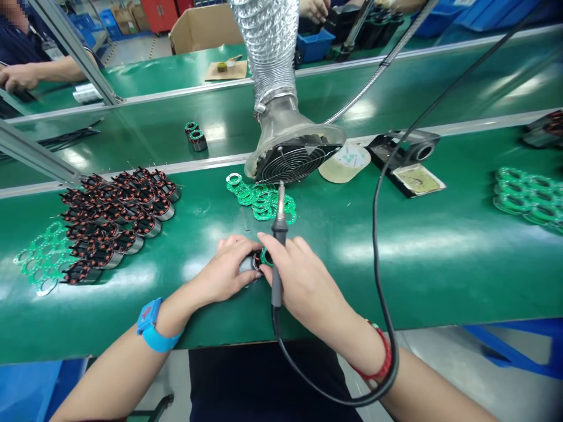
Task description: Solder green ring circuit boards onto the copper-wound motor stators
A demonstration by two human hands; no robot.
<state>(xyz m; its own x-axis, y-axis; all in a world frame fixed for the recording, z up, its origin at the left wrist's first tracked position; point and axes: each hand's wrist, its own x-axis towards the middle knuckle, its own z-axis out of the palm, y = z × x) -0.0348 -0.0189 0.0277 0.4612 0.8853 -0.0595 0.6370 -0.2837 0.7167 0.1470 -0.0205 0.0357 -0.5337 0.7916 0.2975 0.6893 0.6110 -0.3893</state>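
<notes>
My left hand (226,268) is wrapped round a motor stator (247,265) lying near the front of the bench. At the stator's right end sits a green ring circuit board (265,256), partly covered by fingers. My right hand (303,275) holds a soldering iron (277,287), its metal tip pointing up and away from me. Fingers of that same hand also reach the ring board; whether they pinch it I cannot tell. Just beyond my hands is a loose pile of green ring boards (264,202).
Rows of wound stators (118,217) stand left, beside more ring boards (48,255). A fume extractor (294,158) hangs ahead, near a tape roll (345,162) and soldering stand (409,161). The iron's black cable (376,234) loops past my right arm. Co-workers' hands show across the bench.
</notes>
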